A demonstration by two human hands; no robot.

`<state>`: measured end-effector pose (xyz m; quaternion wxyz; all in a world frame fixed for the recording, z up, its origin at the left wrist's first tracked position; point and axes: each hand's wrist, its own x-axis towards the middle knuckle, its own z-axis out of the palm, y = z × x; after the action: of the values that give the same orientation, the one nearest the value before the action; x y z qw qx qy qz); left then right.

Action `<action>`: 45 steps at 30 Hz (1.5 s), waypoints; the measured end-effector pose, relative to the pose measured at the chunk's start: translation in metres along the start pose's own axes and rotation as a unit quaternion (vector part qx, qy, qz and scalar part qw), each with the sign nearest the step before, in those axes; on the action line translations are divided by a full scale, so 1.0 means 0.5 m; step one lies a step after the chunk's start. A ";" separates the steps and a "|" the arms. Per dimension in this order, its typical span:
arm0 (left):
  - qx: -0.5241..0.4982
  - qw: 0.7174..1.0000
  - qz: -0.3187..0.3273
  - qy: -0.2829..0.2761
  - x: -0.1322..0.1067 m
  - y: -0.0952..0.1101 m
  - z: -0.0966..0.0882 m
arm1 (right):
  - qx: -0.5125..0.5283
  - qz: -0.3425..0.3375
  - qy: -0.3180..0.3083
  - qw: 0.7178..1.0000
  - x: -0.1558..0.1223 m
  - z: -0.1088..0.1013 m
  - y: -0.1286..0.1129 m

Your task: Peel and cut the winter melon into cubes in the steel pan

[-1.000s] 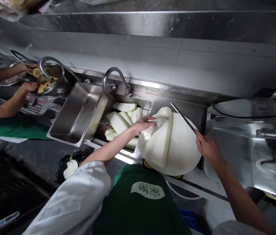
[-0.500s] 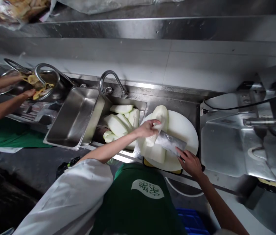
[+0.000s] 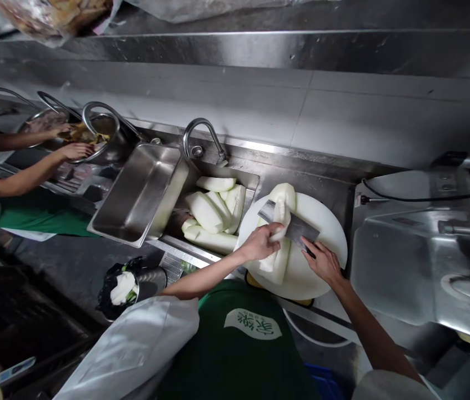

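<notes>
A long wedge of peeled, pale green winter melon (image 3: pixel 284 193) lies on a round white cutting board (image 3: pixel 329 225). My right hand (image 3: pixel 323 262) grips a cleaver (image 3: pixel 299 229) by its dark handle, the broad blade lying nearly flat across the wedge. White spongy pith (image 3: pixel 281 214) stands up over the blade. My left hand (image 3: pixel 263 242) pinches this pith from the left, fingers closed, close to the blade. The near end of the wedge shows below my left hand. In the sink to the left lie several more peeled melon pieces (image 3: pixel 204 212).
A deep steel pan (image 3: pixel 118 194) stands left of the sink, and a faucet (image 3: pixel 201 122) arches behind it. Below, a black-lined bin (image 3: pixel 105 294) holds white scraps. A co-worker's hands (image 3: pixel 77 151) are at a pot further left. Steel equipment (image 3: pixel 389 261) stands to the right.
My left hand has moved toward me along the wedge, and the cleaver has passed further left under the pith. The view has shifted, bringing the bin into sight.
</notes>
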<state>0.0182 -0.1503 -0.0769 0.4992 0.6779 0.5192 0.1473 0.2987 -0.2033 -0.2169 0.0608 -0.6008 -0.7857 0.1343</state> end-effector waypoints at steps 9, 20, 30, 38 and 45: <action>-0.012 1.000 0.006 0.019 0.000 0.001 0.022 | 0.027 0.010 0.006 1.000 0.045 0.006 -0.010; -0.048 0.999 -0.009 0.025 -0.008 -0.015 -0.021 | 0.085 0.019 0.010 0.996 0.004 0.025 0.033; 0.022 0.999 0.020 0.024 -0.036 -0.045 0.024 | 0.043 0.048 0.021 0.998 0.082 0.024 0.009; 0.033 0.999 0.020 0.029 -0.056 -0.065 0.021 | 0.013 0.059 -0.003 0.998 0.138 0.006 0.010; -0.050 0.995 0.042 0.076 -0.078 -0.049 0.010 | 0.034 0.063 -0.004 0.997 0.249 -0.015 0.007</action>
<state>-0.0081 -0.1867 -0.0869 0.4848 0.6600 0.5185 0.2457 0.2703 -0.0820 -0.2191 0.0693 -0.6461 -0.7416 0.1668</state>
